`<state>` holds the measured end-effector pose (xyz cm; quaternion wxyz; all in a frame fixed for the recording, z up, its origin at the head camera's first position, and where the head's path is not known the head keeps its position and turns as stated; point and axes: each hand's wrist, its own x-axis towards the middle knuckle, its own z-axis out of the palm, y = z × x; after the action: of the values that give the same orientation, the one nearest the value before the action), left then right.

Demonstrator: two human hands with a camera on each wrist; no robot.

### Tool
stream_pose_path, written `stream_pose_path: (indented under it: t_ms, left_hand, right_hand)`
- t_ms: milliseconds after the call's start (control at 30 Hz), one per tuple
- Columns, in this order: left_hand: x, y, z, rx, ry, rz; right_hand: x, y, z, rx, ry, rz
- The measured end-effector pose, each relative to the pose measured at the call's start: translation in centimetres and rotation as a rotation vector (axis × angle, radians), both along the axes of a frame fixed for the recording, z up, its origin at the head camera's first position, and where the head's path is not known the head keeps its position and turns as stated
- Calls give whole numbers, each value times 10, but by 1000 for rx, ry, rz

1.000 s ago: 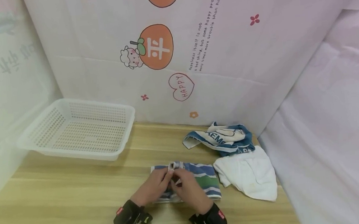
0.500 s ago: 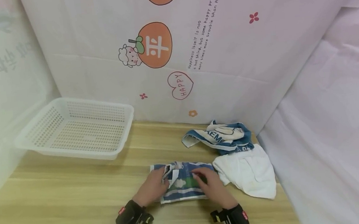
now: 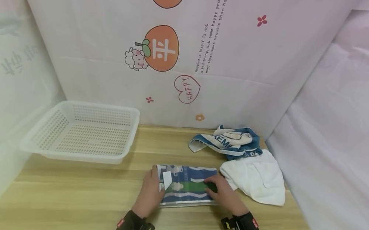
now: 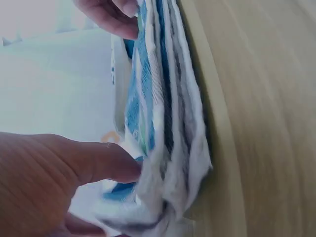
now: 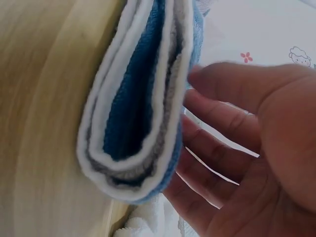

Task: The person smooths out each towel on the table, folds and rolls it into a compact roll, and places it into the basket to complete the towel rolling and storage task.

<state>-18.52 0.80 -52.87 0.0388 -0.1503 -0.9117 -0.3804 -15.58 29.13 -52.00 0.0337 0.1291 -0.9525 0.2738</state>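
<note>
In the head view a folded striped towel [image 3: 188, 187] in blue, green and white lies on the table, a white tag [image 3: 167, 179] near its left end. My left hand [image 3: 149, 192] holds that end, thumb on top and fingers along the edge. The left wrist view shows the thumb [image 4: 106, 160] against the stacked layers, the corner blurred. At the towel's right end, my right hand [image 3: 223, 194] touches the upper face with loosely bent fingers. From the right wrist, the rounded fold [image 5: 133, 168] shows several layers, with the fingertips resting against its outer side.
A white perforated plastic basket [image 3: 89, 162] stands at the back left of the wooden table [image 3: 63, 211]. On the right lie a crumpled blue-and-white towel [image 3: 231, 140] and a white cloth [image 3: 259, 178]. Printed white sheets [image 3: 235, 88] hang behind and at both sides.
Both hands were together at the towel's middle; the right moved right to its right end, the left to its left end. The bunched part at the left now lies flatter.
</note>
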Motion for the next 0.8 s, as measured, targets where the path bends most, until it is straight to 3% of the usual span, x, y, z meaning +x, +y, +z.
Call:
stream_pose_path:
  t_ms: [133, 233, 433, 567, 800]
  left_hand:
    - [13, 9, 2, -37, 161, -13]
    - [27, 20, 1, -94, 239, -33]
    - [46, 35, -10, -223, 267, -3]
    - [43, 32, -12, -273, 226, -47]
    - [21, 23, 1, -318, 57, -204]
  right_hand:
    - [-2, 2, -6, 28, -26, 12]
    - [-2, 2, -9, 45, -67, 7]
    - [-1, -2, -7, 33, -123, 35]
    - [1, -4, -3, 34, -134, 55]
    - [2, -1, -5, 37, -145, 35]
